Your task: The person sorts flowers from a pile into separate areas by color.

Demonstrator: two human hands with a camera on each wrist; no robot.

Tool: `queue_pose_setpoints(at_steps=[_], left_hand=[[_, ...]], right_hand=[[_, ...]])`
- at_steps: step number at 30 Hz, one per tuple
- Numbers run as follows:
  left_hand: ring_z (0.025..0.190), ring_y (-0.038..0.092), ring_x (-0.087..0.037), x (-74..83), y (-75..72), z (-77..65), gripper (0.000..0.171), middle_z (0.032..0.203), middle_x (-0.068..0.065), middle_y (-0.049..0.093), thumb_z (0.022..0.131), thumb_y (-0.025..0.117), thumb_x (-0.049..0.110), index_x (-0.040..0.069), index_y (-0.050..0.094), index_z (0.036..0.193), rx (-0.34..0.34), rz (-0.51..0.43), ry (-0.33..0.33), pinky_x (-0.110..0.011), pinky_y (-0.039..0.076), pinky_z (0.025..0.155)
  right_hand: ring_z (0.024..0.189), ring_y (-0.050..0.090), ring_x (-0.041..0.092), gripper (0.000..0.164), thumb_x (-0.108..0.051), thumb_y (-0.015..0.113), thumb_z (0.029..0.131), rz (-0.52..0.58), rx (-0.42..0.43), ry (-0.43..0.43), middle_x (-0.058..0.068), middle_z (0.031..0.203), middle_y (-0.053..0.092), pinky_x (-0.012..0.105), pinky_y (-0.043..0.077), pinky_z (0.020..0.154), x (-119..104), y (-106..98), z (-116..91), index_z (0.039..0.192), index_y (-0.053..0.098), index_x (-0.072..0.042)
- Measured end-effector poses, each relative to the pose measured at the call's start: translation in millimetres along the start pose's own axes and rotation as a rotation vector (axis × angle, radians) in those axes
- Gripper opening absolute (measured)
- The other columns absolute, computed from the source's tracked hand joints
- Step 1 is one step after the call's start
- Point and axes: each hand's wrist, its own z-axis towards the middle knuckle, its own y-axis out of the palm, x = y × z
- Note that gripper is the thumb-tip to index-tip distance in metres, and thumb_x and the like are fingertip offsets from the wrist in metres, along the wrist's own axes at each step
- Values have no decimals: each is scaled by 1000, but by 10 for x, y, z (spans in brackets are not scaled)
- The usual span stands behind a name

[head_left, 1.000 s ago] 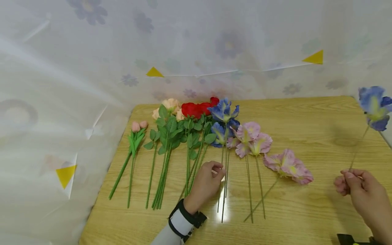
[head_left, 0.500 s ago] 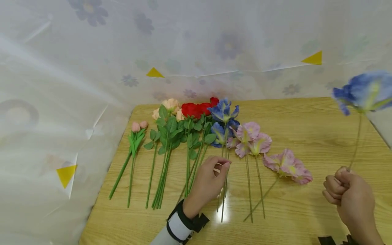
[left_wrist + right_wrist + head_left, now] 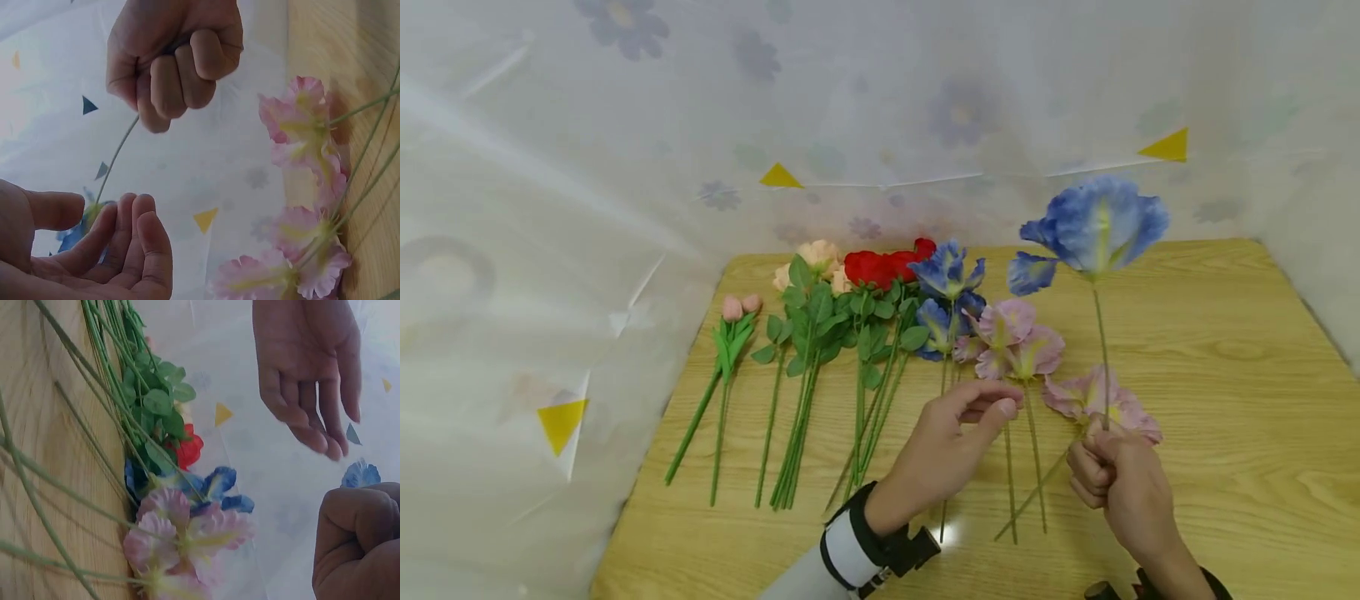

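Observation:
My right hand (image 3: 1123,479) grips the stem of a blue artificial iris (image 3: 1101,225) and holds it upright above the table, its bloom raised. In the left wrist view the same fist (image 3: 181,69) curls round the thin stem. My left hand (image 3: 947,442) hovers over the stems of the pink flowers (image 3: 1033,350), fingers loosely bent with nothing between them. Another pink flower (image 3: 1075,396) lies partly hidden behind my right hand. More blue irises (image 3: 951,275) lie just left of the pink ones. In the right wrist view the left hand (image 3: 306,369) shows its relaxed fingers.
Red roses (image 3: 872,271), peach roses (image 3: 820,257) and pink tulips (image 3: 733,308) lie in a row along the left of the wooden table (image 3: 1240,375). A pale flowered sheet (image 3: 880,100) hangs behind and to the left, with yellow triangles (image 3: 1165,146) on it.
My right hand has carried the blue iris leftward from the table's right side to above the pink flowers. My left hand has shifted right, from the blue irises' stems to the pink flowers' stems.

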Motion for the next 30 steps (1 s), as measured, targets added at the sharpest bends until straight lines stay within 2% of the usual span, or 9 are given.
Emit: queue_pose_setpoints(at_steps=[4, 8, 11, 14, 16, 18, 24, 27, 30], left_hand=[[113, 63, -9, 43, 51, 27, 32, 128, -6, 66, 106, 51, 24, 14, 58, 136, -37, -152, -12, -27, 49, 98], [117, 63, -12, 56, 69, 37, 35, 131, -6, 65, 105, 53, 18, 15, 55, 140, -38, -284, -3, -27, 49, 100], [119, 63, -17, 53, 56, 37, 37, 131, -11, 64, 105, 52, 13, 13, 53, 142, -33, -346, 40, -29, 49, 101], [119, 62, -29, 60, 39, 41, 38, 131, -21, 62, 105, 50, 8, 9, 49, 143, -52, -400, 80, -33, 50, 101], [117, 62, -35, 68, 33, 42, 38, 129, -26, 60, 105, 49, 7, 7, 48, 144, -61, -415, 78, -32, 51, 98], [113, 64, -34, 75, 31, 40, 38, 125, -29, 60, 106, 48, 7, 7, 48, 144, -59, -411, 60, -30, 53, 94], [96, 66, -12, 67, 3, 13, 35, 113, -28, 61, 106, 46, 7, 10, 53, 141, -13, -386, 16, -26, 55, 85], [93, 64, -13, 48, -38, 1, 34, 111, -26, 60, 106, 47, 5, 10, 55, 138, 21, -377, 23, -27, 56, 84], [90, 63, -14, 16, -89, 0, 32, 109, -25, 61, 105, 48, 2, 7, 57, 135, 65, -361, 34, -25, 56, 80]], right_hand=[[36, 13, 20, 37, 8, 4, 102, -110, -7, 33, 6, 54, 19, 19, 21, 30, 75, 235, 25, 72, 22, -4], [38, 19, 18, 35, 8, 7, 102, -178, -31, 47, 8, 55, 23, 20, 25, 33, 146, 399, 48, 74, 26, -2], [39, 21, 19, 34, 8, 8, 101, -176, -41, 51, 9, 56, 25, 21, 25, 34, 196, 469, 58, 74, 28, -1], [39, 20, 21, 34, 10, 8, 101, -147, -68, 48, 10, 56, 25, 21, 24, 33, 236, 507, 65, 74, 28, 1], [39, 20, 21, 34, 11, 8, 100, -133, -86, 42, 10, 56, 25, 21, 24, 33, 257, 528, 68, 74, 28, 1], [39, 20, 21, 35, 10, 9, 101, -130, -97, 48, 10, 56, 25, 20, 24, 34, 263, 550, 72, 73, 28, 0], [41, 22, 19, 40, 2, 15, 107, -153, -128, 108, 10, 57, 27, 20, 26, 36, 247, 602, 82, 71, 33, -4], [41, 22, 19, 36, -1, 16, 109, -166, -146, 120, 10, 58, 28, 21, 26, 35, 262, 578, 71, 82, 40, -1], [41, 22, 20, 28, -2, 20, 110, -209, -110, 160, 11, 58, 29, 21, 26, 34, 269, 535, 46, 94, 44, 0]])
